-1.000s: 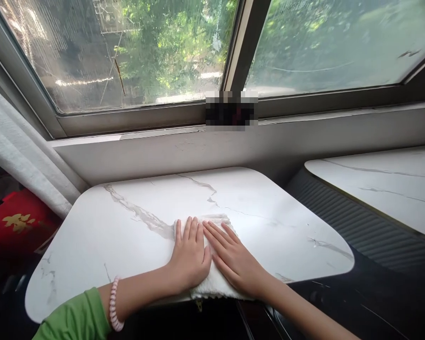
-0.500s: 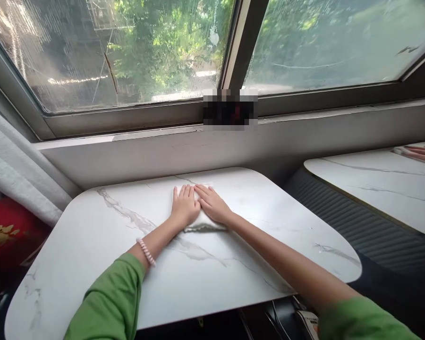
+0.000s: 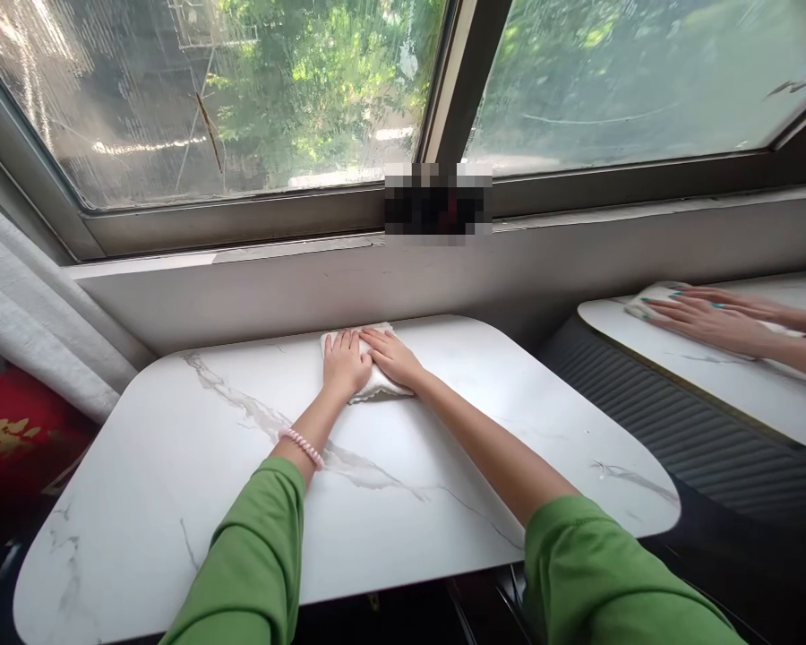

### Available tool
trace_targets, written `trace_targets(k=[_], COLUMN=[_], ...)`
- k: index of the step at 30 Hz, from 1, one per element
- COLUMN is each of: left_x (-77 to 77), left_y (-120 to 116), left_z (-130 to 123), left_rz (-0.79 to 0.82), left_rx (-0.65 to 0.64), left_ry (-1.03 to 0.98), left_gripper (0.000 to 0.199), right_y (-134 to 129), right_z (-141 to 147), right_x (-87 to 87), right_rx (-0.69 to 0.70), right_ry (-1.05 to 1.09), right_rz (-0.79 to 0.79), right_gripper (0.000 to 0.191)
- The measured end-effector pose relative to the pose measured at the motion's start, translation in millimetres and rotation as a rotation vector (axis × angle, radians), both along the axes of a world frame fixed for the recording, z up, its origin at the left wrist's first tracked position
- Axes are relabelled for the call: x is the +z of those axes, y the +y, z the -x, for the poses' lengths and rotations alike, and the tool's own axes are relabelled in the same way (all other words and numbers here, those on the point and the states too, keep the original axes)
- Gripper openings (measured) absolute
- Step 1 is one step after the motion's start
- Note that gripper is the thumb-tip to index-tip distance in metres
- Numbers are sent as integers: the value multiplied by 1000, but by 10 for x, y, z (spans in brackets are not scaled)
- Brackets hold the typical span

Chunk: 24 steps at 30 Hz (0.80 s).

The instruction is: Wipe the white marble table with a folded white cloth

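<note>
A white cloth lies on the white marble-patterned table, close to its far edge by the wall. My left hand rests flat on the cloth's left part, its fingers stretched out and a little apart. On the right part, my right hand lies flat with its fingers extended. The two hands touch or nearly touch over the cloth. Both palms hide much of the cloth beneath them.
Another person's hands press a pale cloth on a second table at the right. A dark ribbed seat stands between the tables. A curtain and a red item are at the left.
Both my hands and the cloth have moved forward, toward the wall. On the second table, the other person's hands and cloth have moved left, further into view.
</note>
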State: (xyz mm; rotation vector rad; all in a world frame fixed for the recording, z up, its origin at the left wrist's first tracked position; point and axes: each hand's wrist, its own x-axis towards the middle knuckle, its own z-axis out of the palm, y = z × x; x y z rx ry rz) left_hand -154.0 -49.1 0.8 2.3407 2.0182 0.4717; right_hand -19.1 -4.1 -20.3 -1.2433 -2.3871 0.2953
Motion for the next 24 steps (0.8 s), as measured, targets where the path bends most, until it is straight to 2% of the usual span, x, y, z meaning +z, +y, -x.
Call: trace_targets(k=[5, 9, 16, 21, 24], left_x=[-12, -18, 18, 83, 116], left_y=[-186, -482, -1199, -1708, -1923], left_z=[-34, -86, -271, -424, -486], left_rz=[-6, -19, 19, 69, 94], left_rx=[-1, -12, -117, -264, -342], left_ry=[4, 8, 44, 55, 63], left_gripper=[55, 55, 55, 60, 61], right_y=[-218, -519, -1315, -1902, -2141], right_z=[-37, -121, -423, -660, -776], right_x=[16, 8, 5, 16, 35], right_rx=[3, 27, 68, 80, 89], right_ry=[-54, -59, -53, -63, -77], right_rz=[-2, -25, -49, -135, -156], right_gripper=[54, 53, 53, 57, 63])
